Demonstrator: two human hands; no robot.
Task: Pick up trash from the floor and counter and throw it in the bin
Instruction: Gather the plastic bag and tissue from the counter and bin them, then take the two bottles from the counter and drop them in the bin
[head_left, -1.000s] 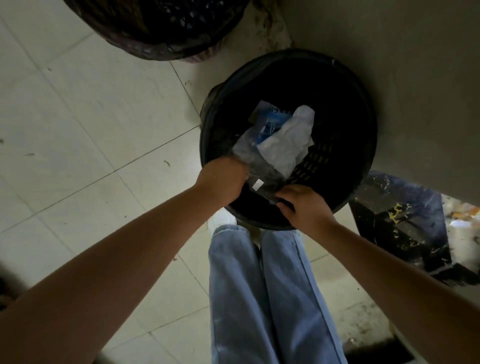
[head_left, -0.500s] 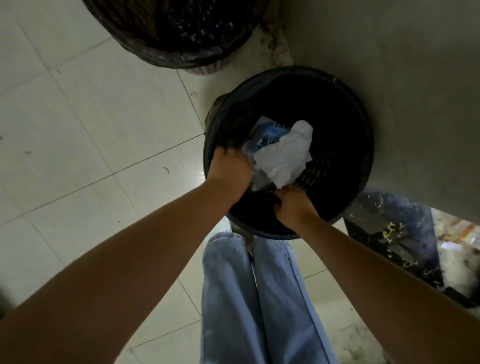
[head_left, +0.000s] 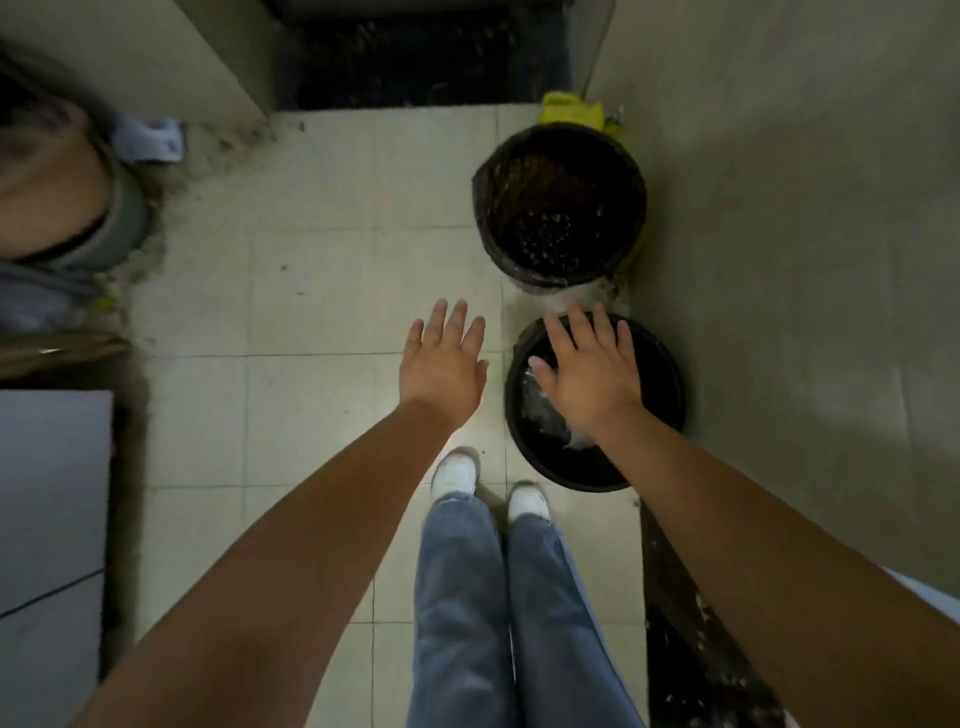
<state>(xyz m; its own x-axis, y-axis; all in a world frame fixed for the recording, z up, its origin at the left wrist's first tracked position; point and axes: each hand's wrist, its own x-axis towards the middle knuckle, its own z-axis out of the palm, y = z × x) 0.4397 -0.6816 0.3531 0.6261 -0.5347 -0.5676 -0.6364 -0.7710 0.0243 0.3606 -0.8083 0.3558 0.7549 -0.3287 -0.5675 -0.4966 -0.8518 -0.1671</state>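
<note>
**Over the near bin, both hands spread and empty**

Above the tiled floor, the person stands looking straight down, both bare arms stretched forward. The left hand hangs over bare tile just left of the near bin, fingers spread apart and flat, holding nothing. The right hand hangs directly over the mouth of that bin, fingers likewise splayed apart and empty, its palm facing down.

Inside the near bin, a round black basket against the right-hand wall, the trash lies as crumpled clear plastic and pale wrapping, showing below and to the left of the right hand; part of it is hidden by the hand and wrist. Neither hand touches it.

Farther along the same wall stands a second bin, taller, dark inside, with a dark liner folded over its rim. It sits just beyond the near bin, close to it. Something yellow shows behind it, in the far corner.

Near the bottom of the view are blue jeans and two white shoes, planted just left of the near bin. On the far left, a pale crumpled item lies on the floor by a wall, amid dirt along the edge.
</note>
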